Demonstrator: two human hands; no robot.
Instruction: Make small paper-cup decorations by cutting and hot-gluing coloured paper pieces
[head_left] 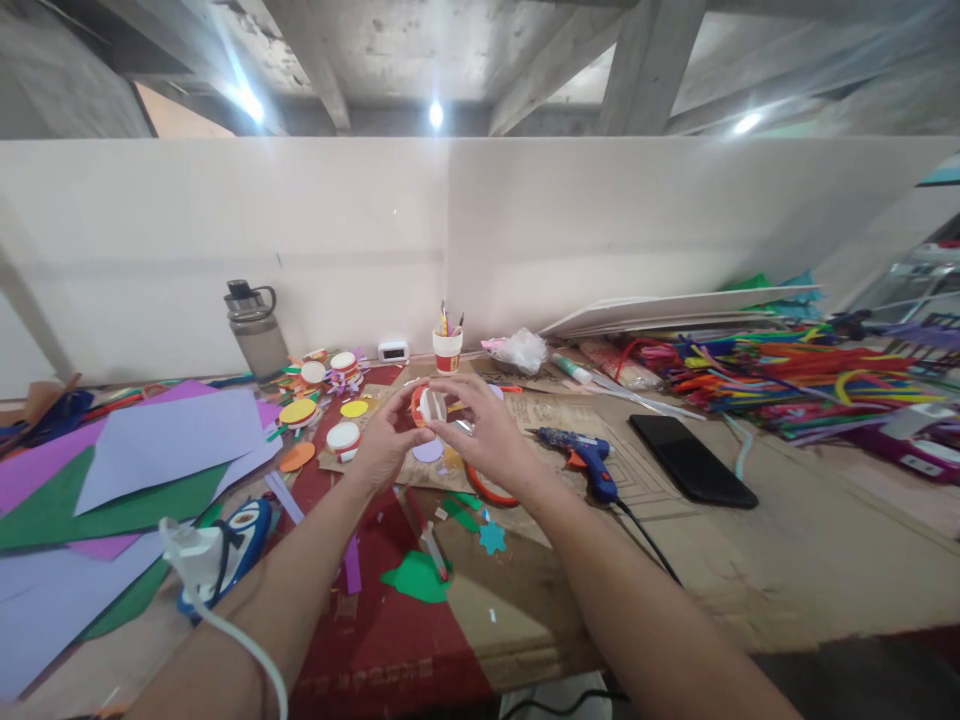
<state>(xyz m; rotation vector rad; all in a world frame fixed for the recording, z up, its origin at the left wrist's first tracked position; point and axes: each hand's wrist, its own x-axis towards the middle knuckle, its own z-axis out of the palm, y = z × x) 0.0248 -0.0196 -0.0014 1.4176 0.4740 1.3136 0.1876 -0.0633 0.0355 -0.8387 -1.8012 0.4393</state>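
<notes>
My left hand (390,432) and my right hand (484,425) are both closed around a small round paper craft piece (429,405), white with an orange-red rim. It is tilted on edge between the fingertips, above the cardboard. Below it lies a lilac paper disc (428,451). An orange loop handle (491,487), seemingly of scissors, is partly hidden under my right hand. Left of my left hand sit a white-topped round piece (343,437), a yellow disc (354,409) and an orange disc (297,457).
A blue hot glue gun (589,455) and a black phone (691,460) lie at right. Colourful pipe cleaners (787,370) are piled beyond. Paper sheets (172,440), a power strip (232,555) and a bottle (256,335) stand left. A pen cup (448,350) is at the back.
</notes>
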